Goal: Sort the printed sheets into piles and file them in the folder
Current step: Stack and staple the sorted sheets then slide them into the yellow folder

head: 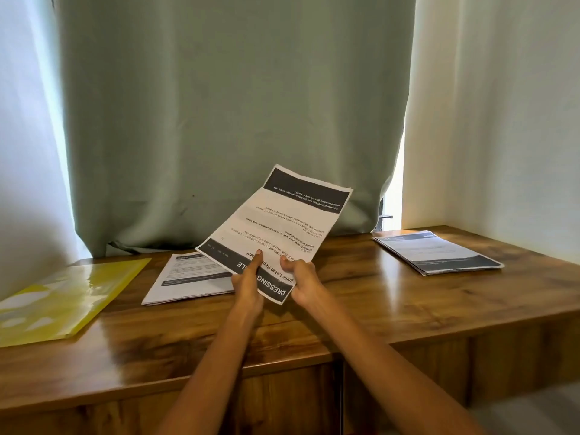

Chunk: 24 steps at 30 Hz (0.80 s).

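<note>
You're holding one printed sheet up off the desk, tilted away from you, top edge leaning toward the green curtain. It's white w/ a dark band at each end and lines of black text between; text is upside down to you, and the near band is reading "DRESSING" in white caps.

Both hands are pinching the sheet's near edge. Your left hand is gripping w/ the thumb pressing flat on the printed face, other fingers hidden behind the paper. Your right hand is clenching the near right corner, thumb on top, fingers curled under. Hands are sitting close together, sheet's corner between them.

Both forearms are reaching forward and up from the bottom of view, converging at the sheet, wrists roughly straight.

Just below and left of your grip, a pile of printed sheets is lying flat on the desk, partly hidden behind the held sheet. Well off to the right of your grip, a second pile is lying near the white wall. Far left of your grip, the yellow folder is lying flat, glossy, near the desk's left end.
</note>
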Tool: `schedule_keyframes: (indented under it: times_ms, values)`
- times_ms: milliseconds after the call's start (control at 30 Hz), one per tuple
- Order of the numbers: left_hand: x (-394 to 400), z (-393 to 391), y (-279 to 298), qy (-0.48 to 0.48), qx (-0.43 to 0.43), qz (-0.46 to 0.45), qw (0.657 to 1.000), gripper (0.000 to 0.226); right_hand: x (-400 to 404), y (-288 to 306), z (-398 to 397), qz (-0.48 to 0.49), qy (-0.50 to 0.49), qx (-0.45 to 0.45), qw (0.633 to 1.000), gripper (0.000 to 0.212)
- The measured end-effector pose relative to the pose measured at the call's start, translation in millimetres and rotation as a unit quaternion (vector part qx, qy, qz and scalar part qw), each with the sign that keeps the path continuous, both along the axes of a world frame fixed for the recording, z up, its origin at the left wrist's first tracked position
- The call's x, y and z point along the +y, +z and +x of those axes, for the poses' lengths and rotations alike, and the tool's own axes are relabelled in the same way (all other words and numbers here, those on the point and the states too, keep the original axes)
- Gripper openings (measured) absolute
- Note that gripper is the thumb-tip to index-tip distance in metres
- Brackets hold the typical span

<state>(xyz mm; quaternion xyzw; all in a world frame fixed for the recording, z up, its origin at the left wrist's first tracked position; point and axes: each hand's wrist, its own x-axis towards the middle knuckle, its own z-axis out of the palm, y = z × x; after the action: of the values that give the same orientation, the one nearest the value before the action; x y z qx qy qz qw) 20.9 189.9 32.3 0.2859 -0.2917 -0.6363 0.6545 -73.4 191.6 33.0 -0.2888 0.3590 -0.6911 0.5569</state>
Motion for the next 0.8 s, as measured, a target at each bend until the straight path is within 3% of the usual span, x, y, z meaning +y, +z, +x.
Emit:
schedule_keyframes:
  times_ms: [100, 233, 300, 433, 567, 667, 800]
  values:
    - [1, -13, 1, 0.013, 0.006, 0.017, 1.0, 0.031, -3, -1, -2, -0.005, -0.013, -0.001, 1.0, 0.035]
    - [-3, -6, 8, -0.007, -0.061, -0.002, 0.998, 0.026, 1, -1, -19, -0.041, 0.002, 0.004, 0.999, 0.031]
    - [-6, 8, 15, -0.021, -0.111, -0.026, 0.993, 0.021, 5, -1, -39, -0.076, 0.003, -0.001, 0.997, 0.034]
    - [-14, 49, 30, 0.013, -0.261, -0.101, 0.96, 0.013, 10, 5, -99, -0.087, -0.057, -0.012, 0.995, 0.06]
    - [-19, 66, 36, 0.047, -0.318, -0.136, 0.937, 0.021, 16, 8, -134, -0.083, -0.113, 0.146, 0.979, 0.039]
    - [-19, 64, 34, 0.065, -0.36, -0.145, 0.919, 0.029, 18, 7, -140, -0.064, -0.132, 0.28, 0.949, 0.041]
    - [-14, 61, 12, 0.051, -0.368, -0.121, 0.921, 0.025, 15, -9, -142, -0.045, -0.122, 0.321, 0.938, 0.04]
